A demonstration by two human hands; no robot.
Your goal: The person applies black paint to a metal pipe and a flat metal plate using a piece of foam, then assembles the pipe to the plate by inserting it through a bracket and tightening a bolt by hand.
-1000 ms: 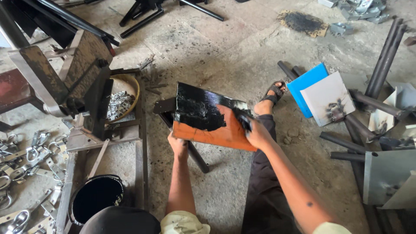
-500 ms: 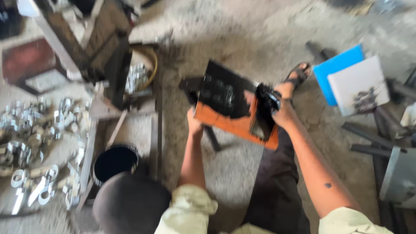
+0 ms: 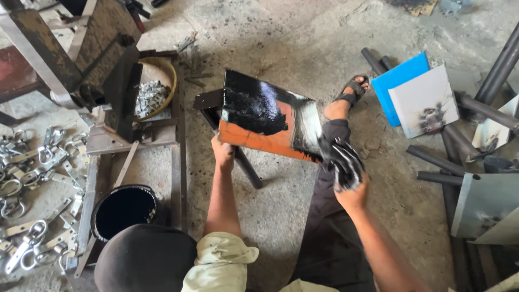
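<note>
A concrete floor fills the view, seen from above a seated person. At left stands a dark metal frame, with a yellow bowl of metal scraps behind it and a scatter of silver clamps beside it. At right lie dark pipes, a grey sheet, a blue panel and a white panel. A round can of black paint sits near the person's left knee.

In the middle, an orange plate, tilted and raised off the floor, is partly coated in glossy black paint. The left hand grips its lower left edge. The right hand, smeared with black, is closed around a black paint-soaked wad, too blurred to identify, touching the plate's lower right corner. A sandalled foot rests beyond the plate.
</note>
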